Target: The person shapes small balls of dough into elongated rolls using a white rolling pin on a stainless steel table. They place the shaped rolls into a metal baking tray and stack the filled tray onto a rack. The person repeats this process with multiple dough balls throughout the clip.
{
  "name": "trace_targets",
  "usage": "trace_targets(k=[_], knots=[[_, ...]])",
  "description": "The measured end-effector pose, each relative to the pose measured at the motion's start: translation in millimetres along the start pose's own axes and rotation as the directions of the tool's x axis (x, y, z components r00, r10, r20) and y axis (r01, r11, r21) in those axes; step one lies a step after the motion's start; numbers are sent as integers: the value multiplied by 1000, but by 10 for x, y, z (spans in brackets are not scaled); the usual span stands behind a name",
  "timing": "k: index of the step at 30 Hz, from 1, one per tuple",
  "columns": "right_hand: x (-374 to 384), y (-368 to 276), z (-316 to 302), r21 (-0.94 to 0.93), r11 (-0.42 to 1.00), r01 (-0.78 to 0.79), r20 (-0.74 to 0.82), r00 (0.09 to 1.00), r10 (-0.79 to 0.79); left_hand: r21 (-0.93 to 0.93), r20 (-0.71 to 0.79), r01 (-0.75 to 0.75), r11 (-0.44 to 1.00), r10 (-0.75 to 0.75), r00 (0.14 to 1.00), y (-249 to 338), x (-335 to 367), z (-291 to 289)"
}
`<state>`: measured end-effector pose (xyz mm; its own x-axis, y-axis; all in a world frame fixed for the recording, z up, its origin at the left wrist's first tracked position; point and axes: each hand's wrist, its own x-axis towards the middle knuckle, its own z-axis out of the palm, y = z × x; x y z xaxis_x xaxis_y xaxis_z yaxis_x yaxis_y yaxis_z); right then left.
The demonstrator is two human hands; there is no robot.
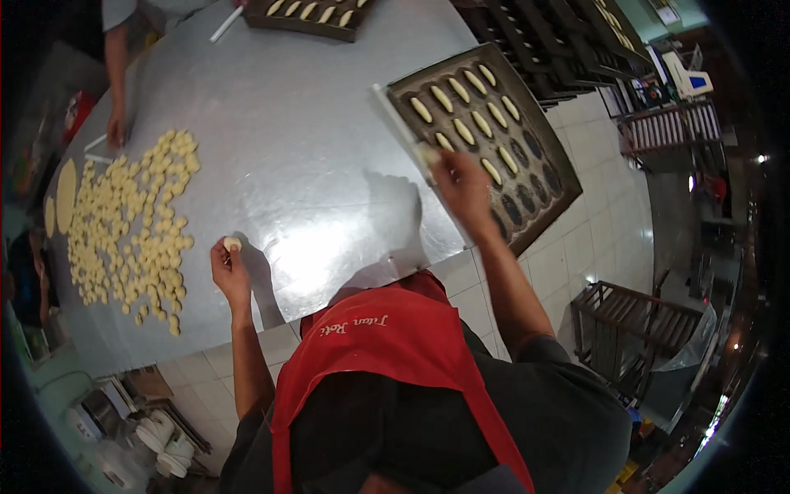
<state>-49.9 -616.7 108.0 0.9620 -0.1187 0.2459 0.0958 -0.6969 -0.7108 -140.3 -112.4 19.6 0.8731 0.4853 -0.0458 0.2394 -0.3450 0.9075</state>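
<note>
My left hand [231, 276] is closed on a small pale dough ball [233, 244] just above the metal table. Off to its left lies a wide spread of dough balls [136, 222], many touching each other. My right hand [462, 188] reaches over the near left part of a dark baking tray [547, 160]. A pale, blurred dough piece [428, 154] shows at its fingertips. Slender dough rolls [463, 132] sit in rows in the tray's far part, while several dark oval hollows [525, 198] nearer me hold none. A white bar [393, 114] runs along the tray's left edge.
Across the steel table [288, 107], another person's hand [116, 132] is by white sticks near flattened dough [66, 196]. A second tray of rolls [317, 20] and a white stick [225, 25] lie at the far edge. Stacked trays [559, 49] stand far right; a wooden rack [629, 317] is on the right.
</note>
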Motion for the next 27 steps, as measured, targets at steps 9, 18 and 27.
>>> trace_targets(k=[9, 18, 27], knots=[[188, 2080, -1406, -589, 779, -215, -290, 956, 45, -171, 267, 119, 978, -70, 961, 437, -262, 1041], [187, 246, 902, -295, 927, 233, 34, 972, -233, 262, 229, -330, 907, 274, 934, 1076, -569, 1844], [-450, -46, 1175, 117, 799, 590, 353, 727, -589, 527, 439, -608, 594, 422, 793, 1070, -623, 1473]])
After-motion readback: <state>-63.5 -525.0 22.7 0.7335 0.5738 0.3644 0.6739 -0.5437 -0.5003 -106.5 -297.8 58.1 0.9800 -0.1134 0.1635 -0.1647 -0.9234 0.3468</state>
